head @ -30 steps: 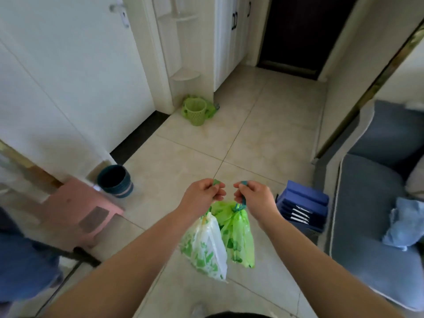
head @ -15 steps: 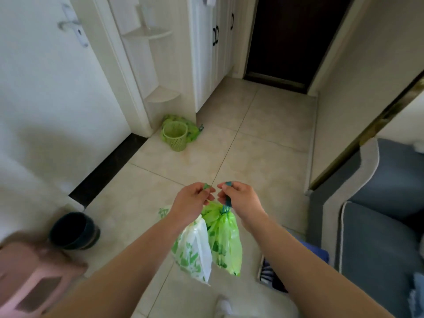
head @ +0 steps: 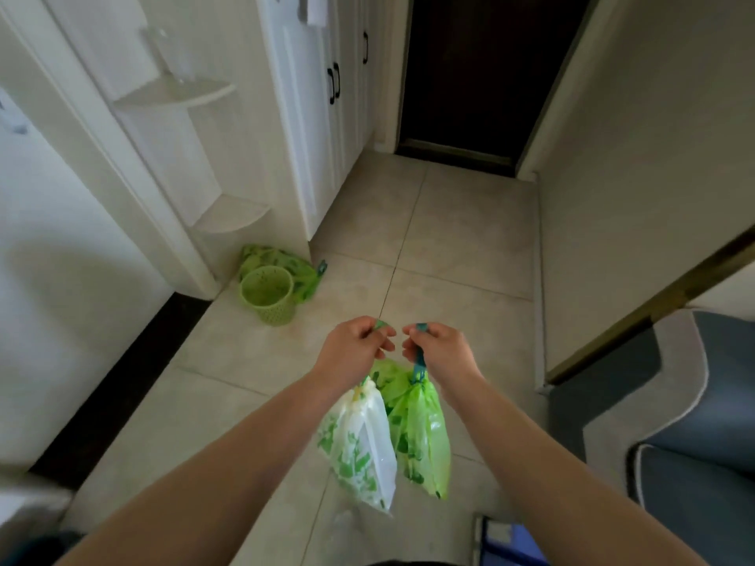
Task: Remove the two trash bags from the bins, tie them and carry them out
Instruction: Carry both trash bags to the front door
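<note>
My left hand [head: 354, 348] grips the drawstring of a white trash bag with green leaf print [head: 359, 447], which hangs below it. My right hand [head: 439, 350] grips the teal drawstring of a bright green trash bag [head: 423, 435] hanging beside the white one. The two bags touch side by side above the tiled floor. Both hands are held close together at the middle of the view.
A small green perforated bin [head: 267, 295] stands on the floor by the white cabinet [head: 314, 116], with a green bag [head: 282, 261] lying behind it. A dark door [head: 478, 75] closes the hallway ahead. A grey sofa [head: 670, 435] is at right, a blue item [head: 510, 543] near my feet.
The view has advanced down the hallway toward the dark door. The green bin is nearer, and the dark blue bin and pink stool have left the view. Both hands keep their hold.
</note>
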